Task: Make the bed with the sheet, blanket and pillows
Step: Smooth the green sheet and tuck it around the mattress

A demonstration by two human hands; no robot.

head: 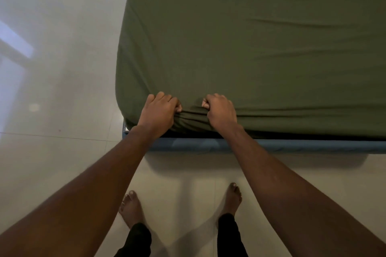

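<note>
An olive green sheet [240, 48] covers the mattress, stretched over its near left corner with shallow wrinkles across the top. My left hand [158, 110] grips a bunched fold of the sheet at the near edge, close to the corner. My right hand [220, 110] clutches the same bunched fold a short way to the right. The cloth between the two hands is gathered into creases. No blanket or pillow is in view.
A blue bed frame rail [292, 145] runs under the mattress's near edge. Pale glossy floor tiles [58, 89] lie to the left and in front. My bare feet [131, 206] stand on the tiles just before the bed.
</note>
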